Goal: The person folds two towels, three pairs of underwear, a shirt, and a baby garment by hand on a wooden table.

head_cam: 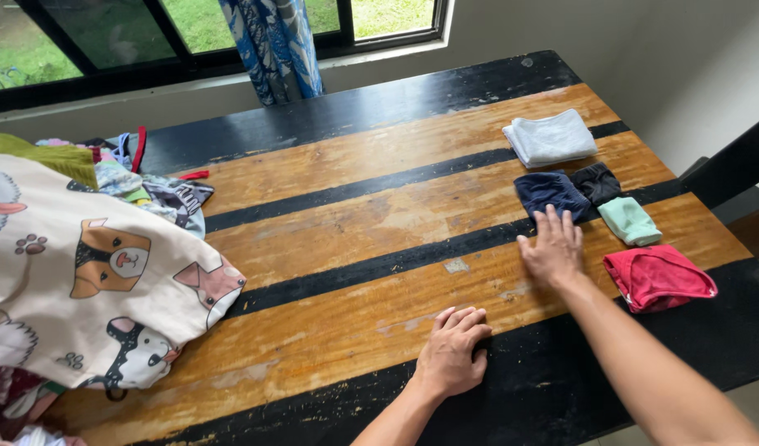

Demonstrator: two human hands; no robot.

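My right hand (551, 248) lies flat on the wooden table (355, 223), fingers spread, its fingertips touching the near edge of a folded navy cloth (547, 192). It holds nothing. My left hand (450, 352) rests knuckles-down near the table's front edge, fingers curled under and empty. Beside the navy cloth lie a folded black cloth (597, 181), a rolled mint-green cloth (630, 220) and a red garment (657, 277). A folded white cloth (550, 137) sits farther back.
A pile of unfolded laundry (152, 192) covers the table's left side, topped by a cream sheet with cartoon dogs (82, 281). A blue patterned curtain (272, 45) hangs at the window behind. A dark chair back (730, 165) stands at the right.
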